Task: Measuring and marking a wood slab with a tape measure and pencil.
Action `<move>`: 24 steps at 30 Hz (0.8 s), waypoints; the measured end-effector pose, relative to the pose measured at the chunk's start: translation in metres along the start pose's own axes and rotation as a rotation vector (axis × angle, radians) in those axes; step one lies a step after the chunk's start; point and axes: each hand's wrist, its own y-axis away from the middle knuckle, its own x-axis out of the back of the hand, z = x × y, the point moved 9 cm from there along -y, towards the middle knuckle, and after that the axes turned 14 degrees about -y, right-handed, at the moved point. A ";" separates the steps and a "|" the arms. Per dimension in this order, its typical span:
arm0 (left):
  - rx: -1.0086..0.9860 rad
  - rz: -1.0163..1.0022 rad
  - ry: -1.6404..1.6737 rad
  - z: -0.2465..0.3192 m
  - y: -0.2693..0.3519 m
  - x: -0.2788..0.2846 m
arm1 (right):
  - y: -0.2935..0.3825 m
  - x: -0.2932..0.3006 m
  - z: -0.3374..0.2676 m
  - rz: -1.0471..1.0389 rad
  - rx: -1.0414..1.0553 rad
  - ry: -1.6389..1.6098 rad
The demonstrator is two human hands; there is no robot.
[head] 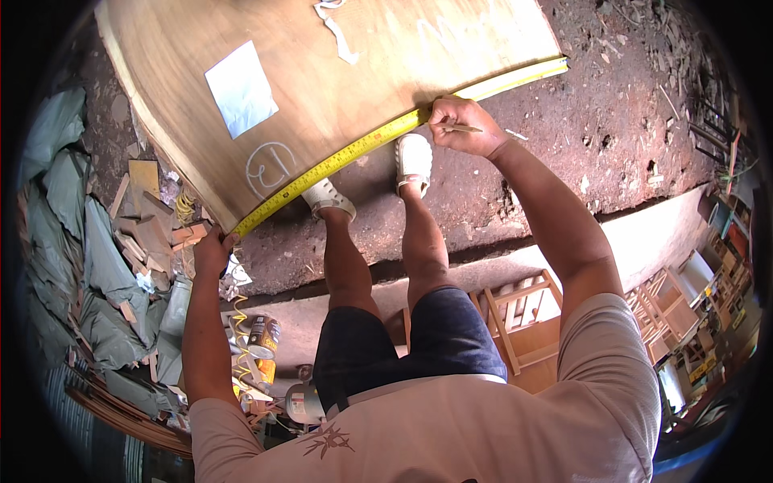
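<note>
A large wooden slab (338, 90) with a pale live edge and chalk markings lies before me. Along its near edge runs a yellow tape measure (344, 156), extended past the far right corner. My left hand (212, 250) grips the tape's end at the slab's near left corner; the tape's case is not clearly visible there. My right hand (462, 125) is at the near edge, closed around a thin pencil-like stick (462, 128), its knuckles against the tape. A white sheet of paper (241, 89) and a torn paper strip (338, 39) rest on the slab.
Wood offcuts (148, 235) and grey-green tarpaulin (115, 271) heap at the left. Metal cans (264, 336), a coiled yellow hose (240, 314) and a motor-like machine (304, 403) stand near my left side. Wooden chair-like frames (525, 326) are behind my legs. A concrete ledge edges the rough dirt floor (604, 145).
</note>
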 end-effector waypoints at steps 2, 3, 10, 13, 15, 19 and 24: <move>0.004 -0.008 0.003 -0.001 0.000 -0.001 | 0.000 0.000 0.000 -0.008 0.005 -0.001; 0.006 -0.010 0.005 -0.001 0.000 -0.001 | 0.000 -0.001 -0.001 -0.015 0.009 -0.001; -0.006 0.004 0.032 0.000 0.001 0.000 | 0.000 0.001 -0.001 0.000 -0.006 -0.033; -0.005 0.003 0.027 -0.001 0.000 -0.001 | -0.002 -0.001 -0.002 -0.040 0.001 -0.049; -0.014 0.014 0.034 0.000 0.002 0.000 | -0.001 -0.001 -0.001 -0.015 -0.021 -0.086; -0.029 0.024 0.039 0.002 0.000 0.001 | -0.001 0.000 -0.003 -0.042 0.018 -0.066; -0.018 0.006 0.023 0.000 0.000 0.000 | 0.000 0.001 0.002 -0.001 -0.067 -0.114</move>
